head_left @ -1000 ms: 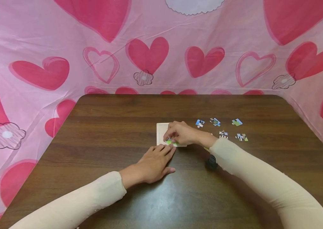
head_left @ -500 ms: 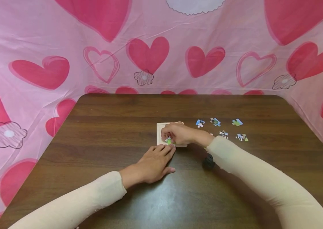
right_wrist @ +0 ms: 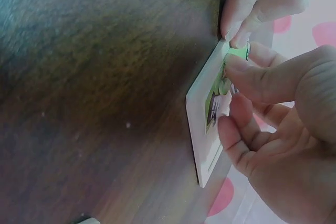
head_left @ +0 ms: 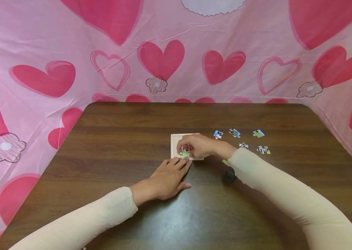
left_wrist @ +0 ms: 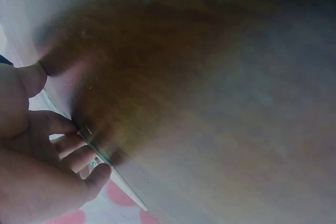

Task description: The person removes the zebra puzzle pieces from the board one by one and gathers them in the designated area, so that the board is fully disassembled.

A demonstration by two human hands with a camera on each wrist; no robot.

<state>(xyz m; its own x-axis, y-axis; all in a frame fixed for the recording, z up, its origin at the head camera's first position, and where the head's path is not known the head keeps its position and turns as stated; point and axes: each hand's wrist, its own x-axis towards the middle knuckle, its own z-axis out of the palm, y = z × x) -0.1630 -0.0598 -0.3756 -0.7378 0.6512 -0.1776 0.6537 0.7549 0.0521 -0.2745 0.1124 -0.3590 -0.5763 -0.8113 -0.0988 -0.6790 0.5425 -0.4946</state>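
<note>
A pale square puzzle tray (head_left: 173, 146) lies on the table with my right hand (head_left: 197, 146) over it. Thumb and fingers of that hand pinch a green jigsaw piece (head_left: 186, 154) at the tray's near side. In the right wrist view, another jigsaw piece (right_wrist: 212, 109) with green and dark stripes lies inside the tray, partly behind the fingers. My left hand (head_left: 168, 178) rests flat, its fairly straight fingertips touching the tray's near edge. The left wrist view shows these fingers (left_wrist: 79, 156) along the rim. My right hand hides much of the tray's inside.
Several loose jigsaw pieces lie to the right of the tray, among them a blue one (head_left: 217, 134) and a green one (head_left: 258, 133). My right sleeve (head_left: 257, 172) partly covers that group. Behind the brown table (head_left: 126, 118) hangs a pink heart-print cloth (head_left: 191, 31).
Within the tray, the green jigsaw piece has turned and shifted slightly under my right fingers. My right hand has moved only a little; the left hand has stayed in place.
</note>
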